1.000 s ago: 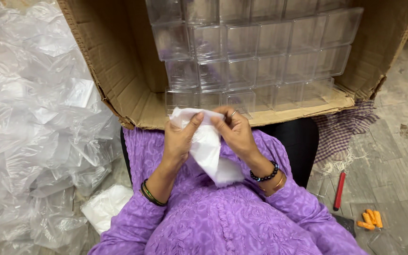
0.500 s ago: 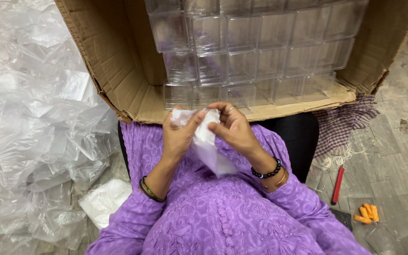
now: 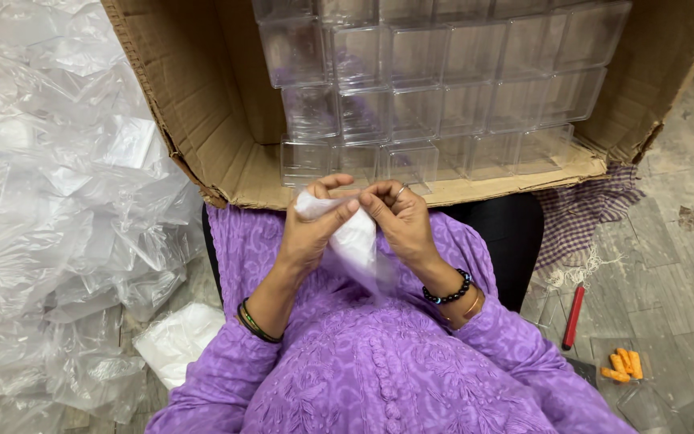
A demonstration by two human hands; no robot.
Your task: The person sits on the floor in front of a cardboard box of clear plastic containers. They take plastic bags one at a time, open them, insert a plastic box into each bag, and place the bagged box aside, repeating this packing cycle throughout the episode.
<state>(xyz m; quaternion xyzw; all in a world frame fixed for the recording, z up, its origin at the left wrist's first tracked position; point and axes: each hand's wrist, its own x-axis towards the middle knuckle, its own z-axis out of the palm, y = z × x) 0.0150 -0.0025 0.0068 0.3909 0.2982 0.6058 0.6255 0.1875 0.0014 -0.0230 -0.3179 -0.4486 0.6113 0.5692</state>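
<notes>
My left hand (image 3: 312,229) and my right hand (image 3: 399,219) meet over my lap, both pinching the top edge of a small clear plastic bag with something white inside (image 3: 355,241). The bag hangs down between my wrists over my purple sleeves. Just beyond my fingers lies an open cardboard box (image 3: 202,120) on its side, filled with stacked rows of clear plastic boxes (image 3: 435,88).
A big heap of crumpled clear plastic bags (image 3: 58,185) fills the left side. A white packet (image 3: 178,341) lies by my left elbow. On the tiled floor at right lie a red-handled tool (image 3: 573,315), small orange pieces (image 3: 622,366) and a checked cloth (image 3: 584,213).
My hands have drawn closer together at the top of the bag. The bag now hangs narrower and lower between my wrists.
</notes>
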